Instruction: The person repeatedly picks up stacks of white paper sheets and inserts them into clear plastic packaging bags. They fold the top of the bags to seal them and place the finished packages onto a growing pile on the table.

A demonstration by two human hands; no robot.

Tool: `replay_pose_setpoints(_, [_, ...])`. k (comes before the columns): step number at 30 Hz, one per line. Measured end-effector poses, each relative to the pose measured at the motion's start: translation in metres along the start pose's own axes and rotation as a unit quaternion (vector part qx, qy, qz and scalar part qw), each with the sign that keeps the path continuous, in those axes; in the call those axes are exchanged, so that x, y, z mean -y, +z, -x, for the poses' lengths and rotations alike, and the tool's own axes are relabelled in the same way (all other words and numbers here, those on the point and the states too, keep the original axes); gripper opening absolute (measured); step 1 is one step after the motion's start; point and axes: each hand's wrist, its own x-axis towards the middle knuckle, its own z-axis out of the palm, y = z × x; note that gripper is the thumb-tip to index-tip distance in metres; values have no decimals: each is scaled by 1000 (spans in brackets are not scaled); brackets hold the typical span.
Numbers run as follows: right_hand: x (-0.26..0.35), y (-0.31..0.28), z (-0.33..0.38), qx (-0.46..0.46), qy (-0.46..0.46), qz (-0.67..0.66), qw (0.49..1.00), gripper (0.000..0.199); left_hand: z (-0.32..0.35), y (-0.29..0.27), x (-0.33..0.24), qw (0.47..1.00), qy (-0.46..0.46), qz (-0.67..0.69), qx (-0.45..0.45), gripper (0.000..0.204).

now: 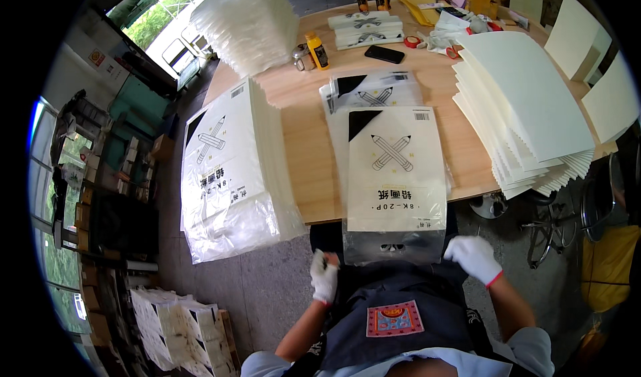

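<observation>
Left hand [324,277] and right hand [474,257], gloved and curled, flank the bag [395,189] on my feed; I cannot tell whether either grips anything. The bag lies over other bags [372,87] on the desk [308,156], its clear end overhanging the near edge.

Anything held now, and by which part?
Nothing visible in the white-gloved left hand. The white-gloved right hand is beside the lower right edge of the nearest rectangular clear plastic bag; whether it grips cannot be told.

A wooden table [310,150] carries bagged paper packs [397,176], pale sheets [527,90], a black phone [384,54] and yellow bottles [317,51].
</observation>
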Motion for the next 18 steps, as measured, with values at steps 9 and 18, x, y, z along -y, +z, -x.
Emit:
replay_pose_setpoints(9, [-47, 100, -84, 129, 69, -608, 780, 35, -47, 24, -149, 967, 157, -121, 157, 20])
replay_pose_setpoints(18, [215, 82, -176, 220, -136, -594, 762, 31, -57, -124, -230, 872, 269, 278, -299, 16])
